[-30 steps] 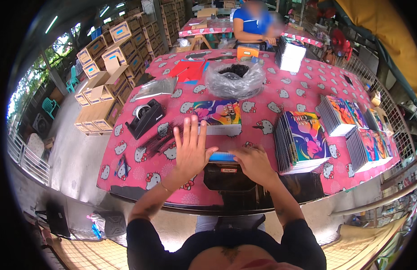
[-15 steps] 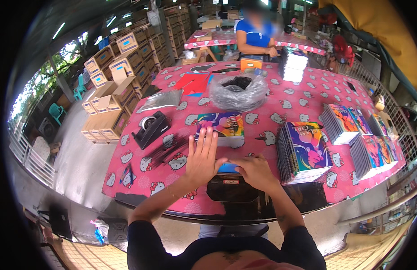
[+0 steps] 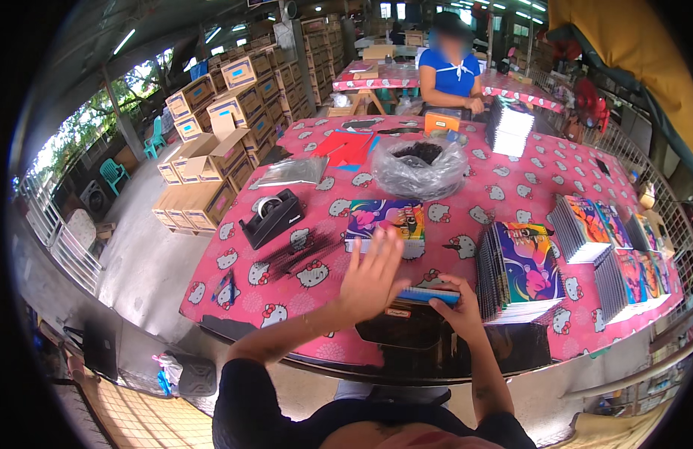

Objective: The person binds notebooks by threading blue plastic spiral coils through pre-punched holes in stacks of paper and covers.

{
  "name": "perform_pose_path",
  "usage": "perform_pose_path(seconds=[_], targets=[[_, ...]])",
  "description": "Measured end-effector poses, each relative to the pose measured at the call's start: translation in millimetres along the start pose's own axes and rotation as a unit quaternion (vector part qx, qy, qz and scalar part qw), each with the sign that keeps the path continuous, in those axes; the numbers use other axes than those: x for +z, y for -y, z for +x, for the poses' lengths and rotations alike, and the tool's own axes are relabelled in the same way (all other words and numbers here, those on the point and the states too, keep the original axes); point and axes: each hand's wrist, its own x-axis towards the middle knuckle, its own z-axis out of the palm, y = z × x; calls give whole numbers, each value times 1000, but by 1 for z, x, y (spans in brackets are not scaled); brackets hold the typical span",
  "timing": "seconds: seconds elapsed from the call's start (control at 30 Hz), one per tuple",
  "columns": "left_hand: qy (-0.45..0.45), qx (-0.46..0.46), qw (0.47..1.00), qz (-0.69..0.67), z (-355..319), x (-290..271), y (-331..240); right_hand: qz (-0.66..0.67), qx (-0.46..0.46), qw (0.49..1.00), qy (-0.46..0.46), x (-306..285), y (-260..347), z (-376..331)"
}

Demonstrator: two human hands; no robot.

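Observation:
My right hand [image 3: 459,305] grips a thin blue notebook [image 3: 430,296], seen nearly edge-on, with fine dark teeth or wire along its far edge. It rests at a black box-like device [image 3: 399,329] with a small label at the table's near edge. My left hand [image 3: 374,273] hovers beside it, fingers stretched out and slightly blurred, holding nothing. Just beyond my left fingertips lies a small stack of colourful-covered notebooks [image 3: 384,218]. A taller stack of spiral-bound notebooks [image 3: 522,269] stands to the right of my right hand.
Loose black binding wires [image 3: 298,253] and a black tape dispenser [image 3: 273,217] lie at left. Farther back are a clear plastic bag [image 3: 420,168] and red sheets [image 3: 346,147]. More notebook stacks [image 3: 584,221] stand at right. A person in blue [image 3: 449,78] sits across the pink-covered table [image 3: 504,196].
My left hand has lifted and shifted slightly right, apart from my right hand. My right hand now holds the blue notebook tilted up, its thumb on the near side. The whole view has shifted.

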Motion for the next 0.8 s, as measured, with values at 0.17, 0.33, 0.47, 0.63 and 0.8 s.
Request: perform_pose_path(seconds=[0.17,0.33,0.47,0.63,0.8], targets=[[1,47,997,-56,-14,20,-17,-40,35,998,-35,7,-19,-7],[-1,70,997,-40,-11,18,-12,79,13,996,-31,20,-16,-9],[55,-13,998,-29,13,-2,-12,37,90,995,8,7,-20,-18],[-71,159,975,-139,-33,35,-35,-4,71,997,19,3,-34,-20],[-61,23,994,-87,11,41,-13,-97,79,992,18,7,-15,-15]])
